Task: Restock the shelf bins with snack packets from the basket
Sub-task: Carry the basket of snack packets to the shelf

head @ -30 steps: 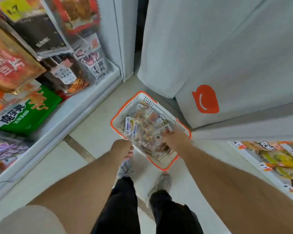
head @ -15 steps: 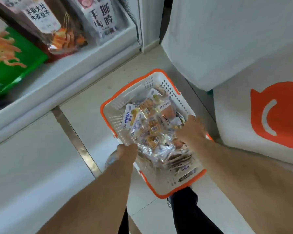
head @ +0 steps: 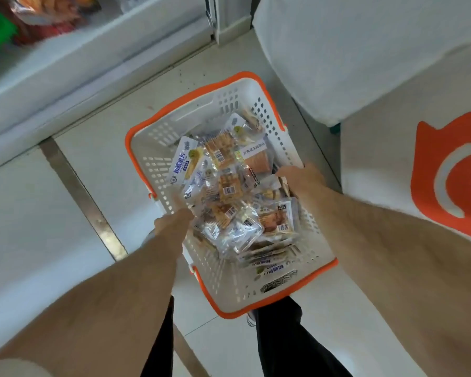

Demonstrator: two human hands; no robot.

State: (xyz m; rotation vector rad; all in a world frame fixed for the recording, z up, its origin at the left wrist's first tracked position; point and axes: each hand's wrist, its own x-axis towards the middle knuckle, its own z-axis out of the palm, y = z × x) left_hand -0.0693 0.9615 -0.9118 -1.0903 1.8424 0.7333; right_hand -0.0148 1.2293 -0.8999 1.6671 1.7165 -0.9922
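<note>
Packets (head: 229,191) heaped in the basket (head: 264,292), which sits on the floor (head: 74,186) between the person's feet, well short of any shelf bin. None has left it yet.

Change over the last second: the view has dropped closer, and both hands have gone from the basket's edges down toward the pile. Left hand (head: 172,224) was outside the near wall; now it is over the rim, fingers blurred, reaching into the clear-wrapped packets just ahead of it. Cannot tell whether it has closed on one. Right hand (head: 301,178) has slid in from the far rim; fingers look fairly straight, spread wide, tips resting on packets just beyond them, nothing plainly held.

Blue-and-white packet (head: 184,164) lies past the left hand; barcode-labelled ones sit between the two hands.

Reading: this is the start of a pick, gathering a handful. Restocking itself not begun. Loose, slippery wrappers may slide out of a two-handed scoop.

Outward: shelf base (head: 65,63) beyond the left hand, white cloth (head: 365,63) with orange logo (head: 452,180) beyond the right.
</note>
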